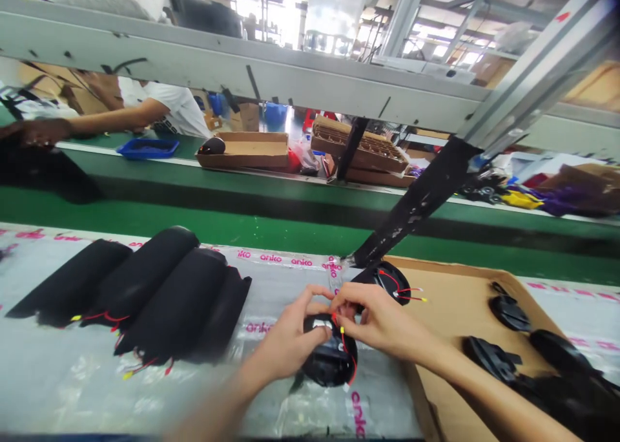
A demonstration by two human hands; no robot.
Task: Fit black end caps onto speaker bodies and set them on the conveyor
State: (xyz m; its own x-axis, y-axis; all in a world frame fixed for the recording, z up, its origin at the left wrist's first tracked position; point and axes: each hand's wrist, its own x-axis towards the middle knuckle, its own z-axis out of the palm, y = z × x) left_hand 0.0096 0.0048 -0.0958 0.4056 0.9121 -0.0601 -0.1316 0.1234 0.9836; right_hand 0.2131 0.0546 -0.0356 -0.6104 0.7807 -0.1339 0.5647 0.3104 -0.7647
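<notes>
While held close together, the left hand point(288, 333) and right hand point(375, 316) grip what looks like a black plastic part point(329, 361) with red wires point(352, 361), over a plastic sheet point(82, 390), just beside a cardboard tray point(465, 306).

A glossy black plastic housing point(327, 364) with red plastic-sheathed wire point(352, 363) contrasts with matt black covers point(145, 280), shiny clear plastic sheeting point(87, 390) and a brown corrugated cardboard tray point(460, 306).

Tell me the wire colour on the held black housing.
Red wires with yellow tips, clearest in the head view.
</notes>
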